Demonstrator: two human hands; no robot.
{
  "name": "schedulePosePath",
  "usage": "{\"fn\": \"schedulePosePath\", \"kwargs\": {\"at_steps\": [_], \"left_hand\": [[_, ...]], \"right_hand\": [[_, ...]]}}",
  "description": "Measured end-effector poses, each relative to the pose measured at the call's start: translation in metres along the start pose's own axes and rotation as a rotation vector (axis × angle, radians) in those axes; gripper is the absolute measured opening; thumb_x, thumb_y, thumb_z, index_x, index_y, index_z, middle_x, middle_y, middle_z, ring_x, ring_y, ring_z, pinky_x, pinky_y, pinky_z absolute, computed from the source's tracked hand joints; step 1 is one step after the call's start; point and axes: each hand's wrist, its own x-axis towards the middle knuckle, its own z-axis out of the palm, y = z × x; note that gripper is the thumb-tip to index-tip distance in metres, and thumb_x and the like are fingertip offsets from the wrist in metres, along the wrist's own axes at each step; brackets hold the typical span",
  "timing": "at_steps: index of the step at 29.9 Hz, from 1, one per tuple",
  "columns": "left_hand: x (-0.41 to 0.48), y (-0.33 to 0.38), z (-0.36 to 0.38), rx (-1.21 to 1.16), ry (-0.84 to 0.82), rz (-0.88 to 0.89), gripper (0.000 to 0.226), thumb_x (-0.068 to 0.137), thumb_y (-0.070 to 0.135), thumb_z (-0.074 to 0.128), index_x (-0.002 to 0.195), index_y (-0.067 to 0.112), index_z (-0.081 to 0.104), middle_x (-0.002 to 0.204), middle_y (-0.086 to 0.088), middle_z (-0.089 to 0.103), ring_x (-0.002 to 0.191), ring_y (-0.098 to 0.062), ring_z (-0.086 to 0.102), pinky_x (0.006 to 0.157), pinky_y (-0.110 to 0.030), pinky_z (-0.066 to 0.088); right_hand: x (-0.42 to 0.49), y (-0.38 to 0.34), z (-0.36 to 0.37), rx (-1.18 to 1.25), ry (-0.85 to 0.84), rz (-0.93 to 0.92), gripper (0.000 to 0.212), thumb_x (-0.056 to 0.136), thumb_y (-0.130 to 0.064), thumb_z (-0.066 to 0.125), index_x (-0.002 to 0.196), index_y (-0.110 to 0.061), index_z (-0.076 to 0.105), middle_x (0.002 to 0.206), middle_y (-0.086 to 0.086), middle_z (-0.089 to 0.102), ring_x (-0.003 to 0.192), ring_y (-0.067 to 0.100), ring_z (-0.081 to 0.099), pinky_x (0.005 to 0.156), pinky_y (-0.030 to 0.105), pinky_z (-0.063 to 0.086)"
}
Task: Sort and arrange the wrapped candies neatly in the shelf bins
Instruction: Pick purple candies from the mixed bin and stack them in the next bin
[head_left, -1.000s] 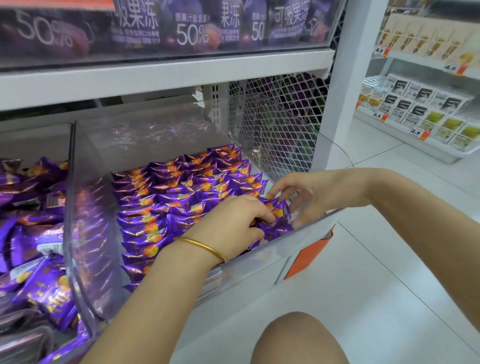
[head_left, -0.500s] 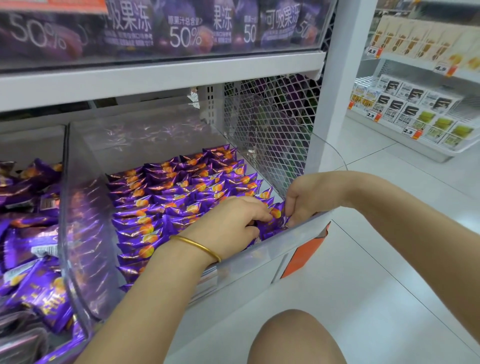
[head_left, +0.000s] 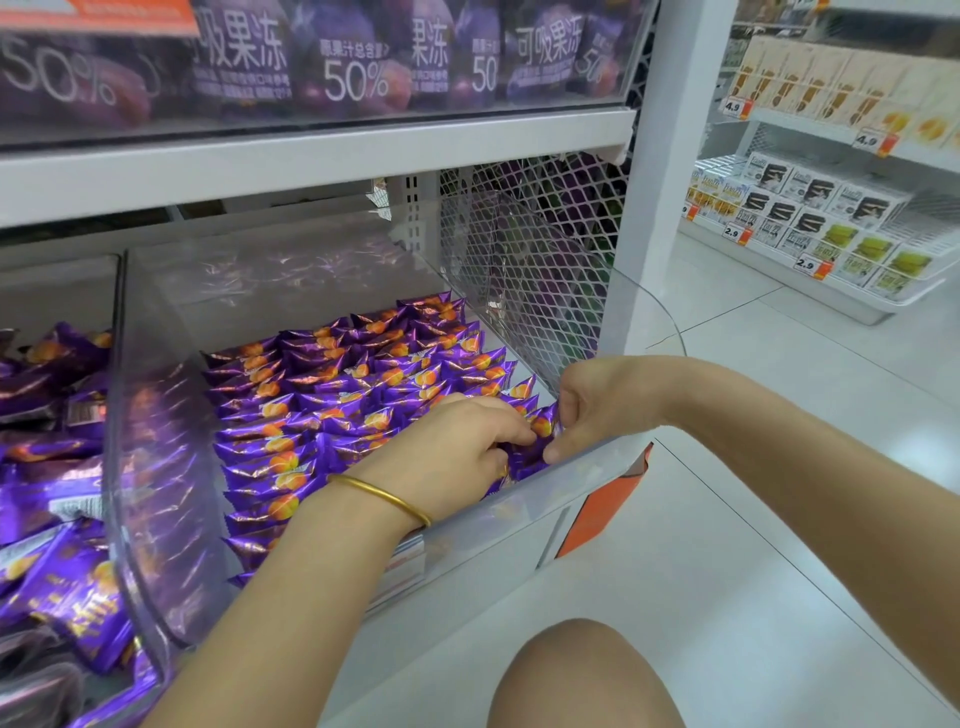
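Shop aisle with a white tiled floor (head_left: 753, 519) and a white metal shelf (head_left: 311, 161) right in front. On the lower level sat a clear plastic bin (head_left: 156, 467), with a wire mesh panel (head_left: 530, 270) just behind its right wall. The bin held purple wrapped candies (head_left: 322, 415) with orange spots, lined up in tidy overlapping rows from the back wall to the front.

Both hands were down in the front right corner of that bin. The left hand (head_left: 452, 452), gold bangle (head_left: 384, 493) on the wrist, had its fingers curled and pinched at the candies there. The right hand (head_left: 602, 405) came in over the bin's right edge, fingers bent and thumb pressed in low, gripping the same few candies from the other side. The two hands nearly touched.

The next bin (head_left: 111, 291) over on the left had more purple packets (head_left: 52, 467), those just heaped loosely. The level above showed purple jelly pouches (head_left: 353, 62) with "50%" on them. An orange tag (head_left: 602, 509) hung on the shelf front below the right hand, and a bare knee (head_left: 582, 675) poked in at the bottom. Far right, another shelf carried small boxes (head_left: 800, 213).
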Motion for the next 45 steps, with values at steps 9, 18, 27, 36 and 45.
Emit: {"fn": "schedulePosePath", "kwargs": {"at_steps": [9,18,27,36,45], "left_hand": [[0.000,0.000,0.000,-0.010,-0.008,-0.014,0.042,0.091,0.003,0.048,0.129,0.019,0.055,0.136,0.007,0.050,0.129,-0.007,0.037,0.097,-0.008,0.015],[0.000,0.000,0.000,0.001,-0.026,-0.023,0.042,0.093,0.006,0.048,0.132,0.019,0.052,0.138,0.006,0.048,0.131,-0.007,0.035,0.096,-0.007,0.015],[0.001,-0.003,0.001,-0.008,-0.027,-0.028,0.041,0.092,0.005,0.049,0.131,0.018,0.054,0.135,0.005,0.050,0.128,-0.009,0.038,0.098,-0.009,0.017],[0.001,-0.006,0.004,0.008,-0.041,-0.022,0.041,0.092,0.007,0.050,0.131,0.019,0.053,0.134,0.005,0.051,0.128,-0.009,0.038,0.099,-0.011,0.017],[0.003,-0.008,0.007,0.008,-0.061,-0.009,0.038,0.092,0.010,0.050,0.129,0.021,0.054,0.134,0.008,0.050,0.127,-0.006,0.037,0.099,-0.014,0.015]], "right_hand": [[0.008,-0.006,-0.001,0.005,-0.004,0.085,0.042,0.078,-0.044,0.071,0.075,-0.004,0.060,0.077,0.009,0.061,0.069,0.018,0.052,0.071,0.035,0.047],[0.015,-0.003,0.006,-0.081,0.019,0.120,0.033,0.086,-0.026,0.066,0.108,0.000,0.066,0.106,0.013,0.066,0.091,0.022,0.057,0.080,0.030,0.048],[0.013,-0.002,0.001,0.042,0.005,0.132,0.036,0.079,-0.026,0.073,0.104,-0.002,0.067,0.094,0.008,0.062,0.090,0.024,0.058,0.081,0.031,0.051],[0.004,0.015,0.005,0.288,0.122,-0.042,0.027,0.077,0.006,0.065,0.063,-0.017,0.062,0.050,-0.018,0.057,0.054,-0.006,0.053,0.052,0.007,0.042],[-0.008,0.012,0.002,0.312,0.092,-0.182,0.014,0.082,-0.021,0.072,0.090,-0.010,0.069,0.075,-0.010,0.065,0.066,-0.002,0.056,0.067,0.011,0.045]]}}
